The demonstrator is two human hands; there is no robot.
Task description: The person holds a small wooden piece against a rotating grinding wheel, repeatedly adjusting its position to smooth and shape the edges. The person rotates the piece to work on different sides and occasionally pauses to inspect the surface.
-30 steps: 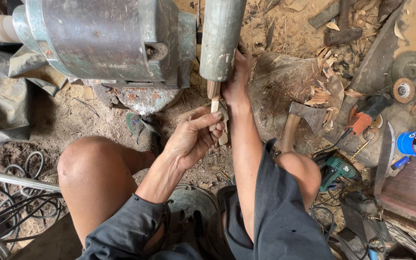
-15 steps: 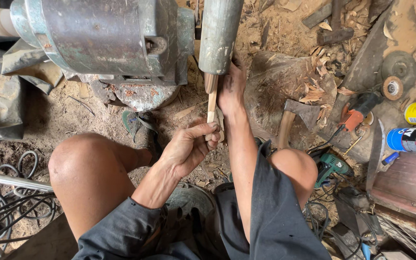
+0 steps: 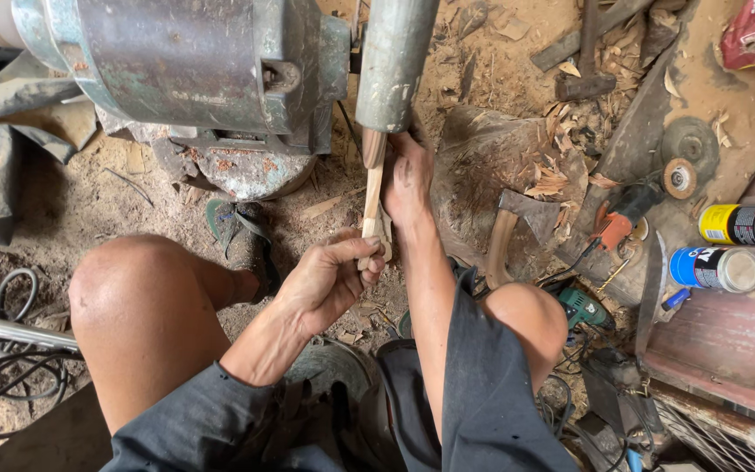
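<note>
Rough woodworking workshop, dirt floor. Big metal motor machine (image 3: 176, 79) left of the hands, hatchet (image 3: 517, 232) and wood chips (image 3: 570, 149) just right, power drill (image 3: 583, 306), spray cans (image 3: 731, 245), grinding discs (image 3: 688, 144) farther right.

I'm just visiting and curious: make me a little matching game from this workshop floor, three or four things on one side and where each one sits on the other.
Things:
1. wooden stick
2. hatchet
3. yellow can
4. hammer

Places:
A. far right, just above the blue can
B. held in the left hand, its top end at the grey cylinder
C. top of the view, among wood chips
D. on the ground just right of the right forearm

Pairs: 1-B, 2-D, 3-A, 4-C
</note>
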